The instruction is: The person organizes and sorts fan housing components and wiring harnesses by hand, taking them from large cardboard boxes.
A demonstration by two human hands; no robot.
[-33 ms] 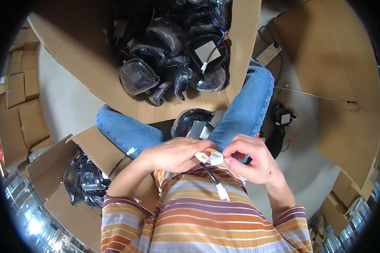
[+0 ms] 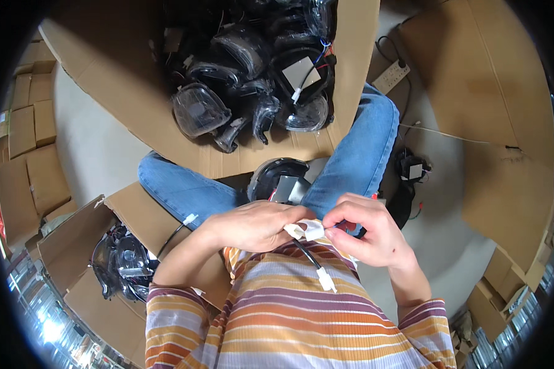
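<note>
In front of my striped shirt, my left hand and my right hand come close together. Between them is a small curled white strip-like piece, perhaps a label or tape. My right thumb and forefinger pinch its right end. The left fingers close around its other end and are partly hidden from above. From under my left hand hangs a short black cable ending in a white plug connector. A black lamp housing with a grey metal box lies between my legs, just beyond the hands.
A large cardboard box holding several plastic-wrapped black lamps stands ahead. At left, another carton holds more lamps. A power strip and a black wired part lie on the floor at right.
The white piece between my fingers has turned slightly and looks more curled. Both hands stay in nearly the same place.
</note>
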